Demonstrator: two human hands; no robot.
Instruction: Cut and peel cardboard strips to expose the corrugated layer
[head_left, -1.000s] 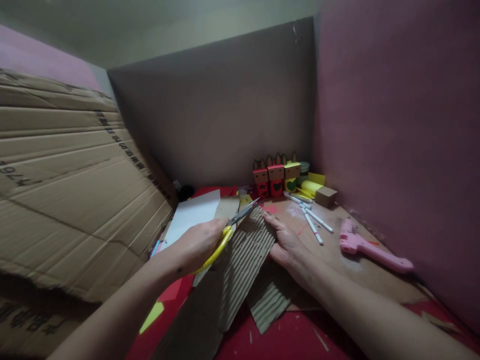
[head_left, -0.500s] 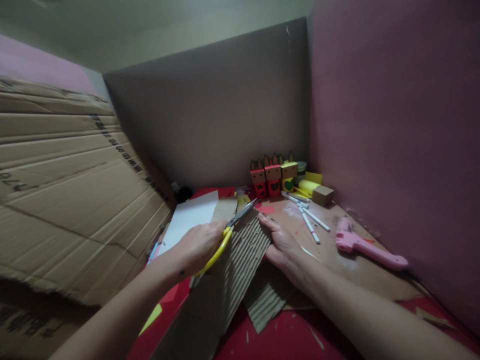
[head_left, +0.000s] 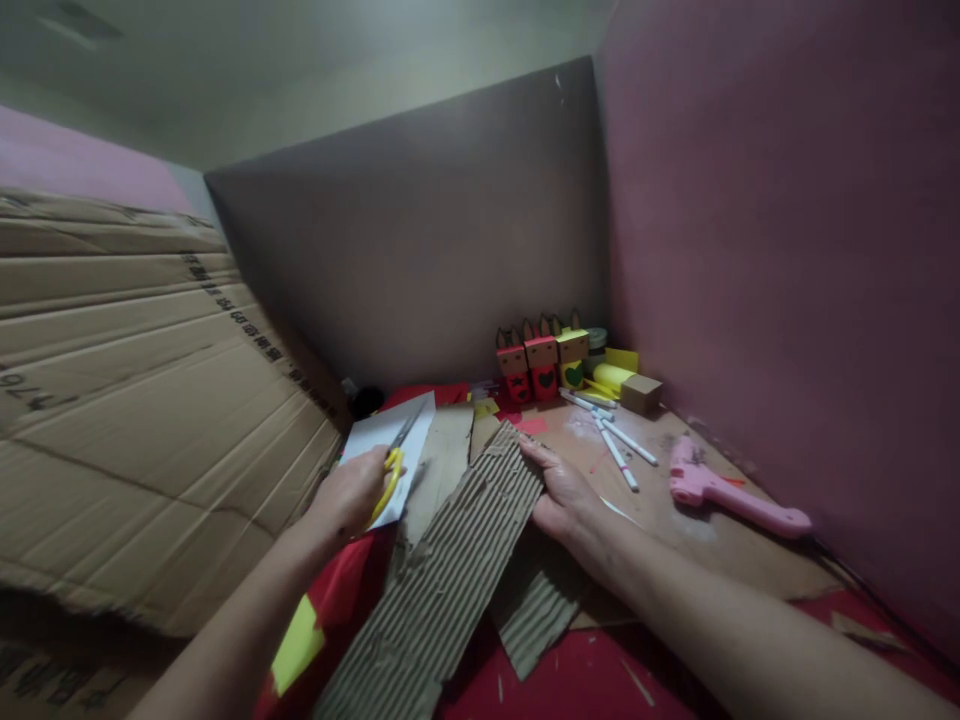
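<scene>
Yellow-handled scissors (head_left: 391, 478) are in my left hand (head_left: 352, 492), its fingers wrapped round the handles, blades pointing up and away over a white sheet of paper (head_left: 367, 430). My right hand (head_left: 564, 492) pinches the upper right edge of a long strip of corrugated cardboard (head_left: 450, 570), thumb on its ribbed face. The strip slants from the lower middle up to the right, apart from the scissors. Beneath it and my right hand lies a second ribbed cardboard piece (head_left: 538, 605). A flat piece of plain cardboard (head_left: 448, 450) rests beside the white paper.
At the back stand several red and yellow box-headed figures (head_left: 543, 365) with pointed ears. A yellow roll with a cardboard box end (head_left: 641, 392), several white pens (head_left: 619, 452) and a pink glue gun (head_left: 731, 490) lie rightward. A large cardboard sheet (head_left: 135, 400) leans at left.
My left hand has drawn the scissors left, away from the cardboard strip's upper end to above the white paper. My right hand still holds the strip in nearly the same place.
</scene>
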